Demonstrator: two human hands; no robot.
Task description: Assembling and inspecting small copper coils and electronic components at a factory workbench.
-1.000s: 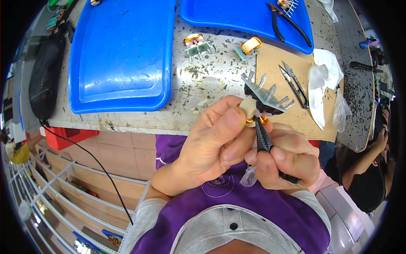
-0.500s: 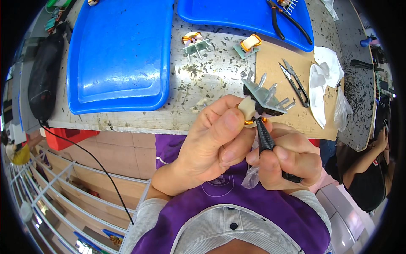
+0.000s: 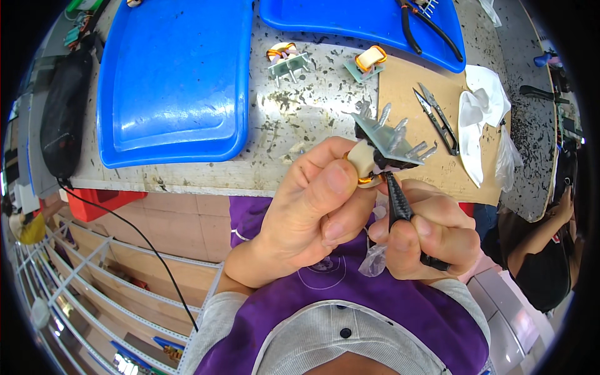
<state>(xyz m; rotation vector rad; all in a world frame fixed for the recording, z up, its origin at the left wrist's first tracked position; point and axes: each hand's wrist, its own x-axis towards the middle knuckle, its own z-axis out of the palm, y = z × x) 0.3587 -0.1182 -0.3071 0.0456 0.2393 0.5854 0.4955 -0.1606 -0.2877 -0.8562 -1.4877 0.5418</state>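
My left hand point(image 3: 315, 209) pinches a toroidal coil point(image 3: 361, 159) with a pale core and orange-copper wire, holding it above the front edge of the bench. Fixed to the coil is a small green circuit board point(image 3: 386, 139), tilted, its several metal pins facing up and away from me. Black material shows between board and coil. Closed around black tweezers point(image 3: 399, 203), my right hand point(image 3: 434, 234) keeps their tip against the coil's underside, near the wire. Fingers hide the coil's lower part. A scrap of clear plastic point(image 3: 373, 261) hangs by my right fingers.
Two similar coil boards, one at left point(image 3: 287, 61) and one at right point(image 3: 367, 62), sit beyond my hands. Blue trays point(image 3: 175, 81) flank them; pliers point(image 3: 409, 31) rest on the farther one. Snips point(image 3: 439, 119) lie on cardboard point(image 3: 400, 90) beside white cloth point(image 3: 480, 109). Another person's arm point(image 3: 540, 234) shows at right.
The tweezers and my right hand have shifted slightly right and down. My left hand and the coil board have moved a little left. Both holds are unchanged.
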